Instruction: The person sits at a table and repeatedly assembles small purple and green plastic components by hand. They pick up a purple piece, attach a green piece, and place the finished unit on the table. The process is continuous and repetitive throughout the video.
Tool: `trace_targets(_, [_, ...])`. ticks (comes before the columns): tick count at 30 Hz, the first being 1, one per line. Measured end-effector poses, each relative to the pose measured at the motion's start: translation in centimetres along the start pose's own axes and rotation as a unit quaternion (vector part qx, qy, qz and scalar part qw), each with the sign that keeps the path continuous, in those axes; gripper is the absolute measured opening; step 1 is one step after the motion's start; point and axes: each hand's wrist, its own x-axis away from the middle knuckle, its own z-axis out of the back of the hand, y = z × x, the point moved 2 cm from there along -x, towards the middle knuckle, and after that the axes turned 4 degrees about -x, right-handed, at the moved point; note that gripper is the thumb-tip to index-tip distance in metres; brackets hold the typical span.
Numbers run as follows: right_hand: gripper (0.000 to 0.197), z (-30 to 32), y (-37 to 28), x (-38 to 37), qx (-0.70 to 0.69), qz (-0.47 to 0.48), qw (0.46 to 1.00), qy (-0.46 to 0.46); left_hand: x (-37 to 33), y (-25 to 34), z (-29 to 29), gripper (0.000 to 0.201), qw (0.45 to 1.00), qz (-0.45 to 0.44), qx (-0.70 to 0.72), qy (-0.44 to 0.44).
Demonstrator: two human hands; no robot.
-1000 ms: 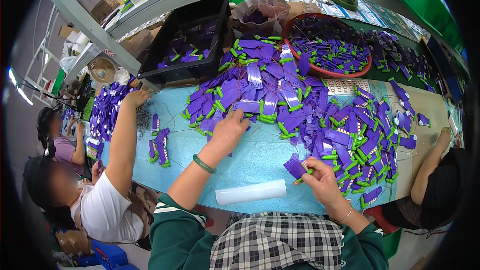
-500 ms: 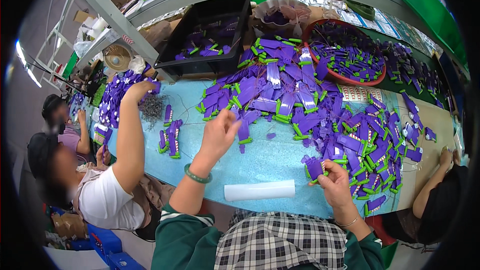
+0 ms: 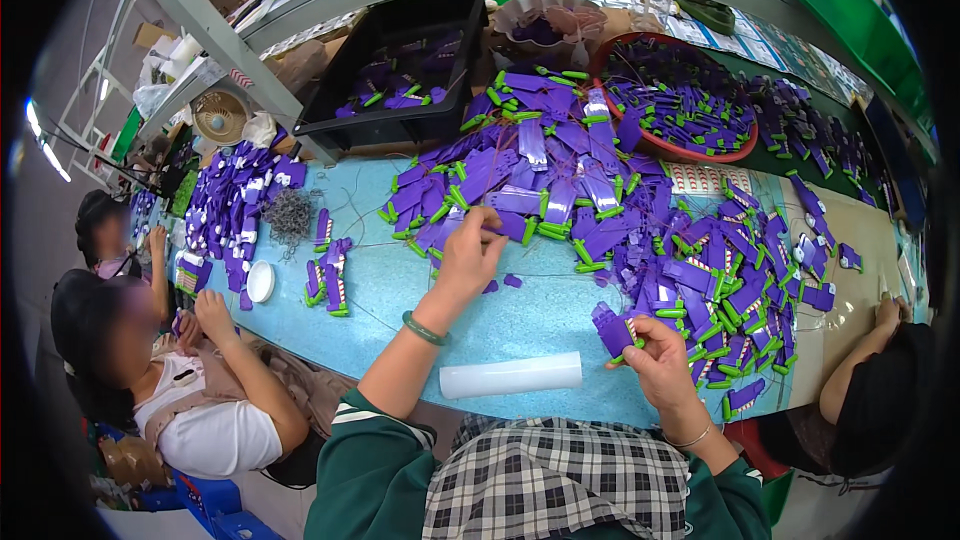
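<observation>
Head view: we saw the purple pile (image 3: 560,170) lying just ahead of our left hand (image 3: 468,258), fingers pinched at its near edge; our right hand (image 3: 658,358), nearer us, gripped one purple piece (image 3: 612,332) upright.

1 head-worn fisheye view, looking steeply down, close over blue table (image 3: 300,335); rim bends edges.
</observation>
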Motion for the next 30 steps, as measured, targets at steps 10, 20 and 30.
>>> trace_targets(10, [0.033,1.8,-2.1,0.3,-0.073,0.023,0.996,0.05,1.7,7.2,-2.4,0.011,0.946,-0.219,-0.164,-0.175])
trace_targets(20, [0.033,3.3,-3.8,2.4,-0.075,0.068,0.991,0.086,-1.2,8.8,-8.1,0.022,0.908,-0.301,-0.25,-0.149])
trace_targets(30, [0.032,3.0,-2.8,2.4,-0.062,0.069,0.993,0.068,-3.1,8.0,-9.1,0.046,0.901,-0.279,-0.299,-0.144])
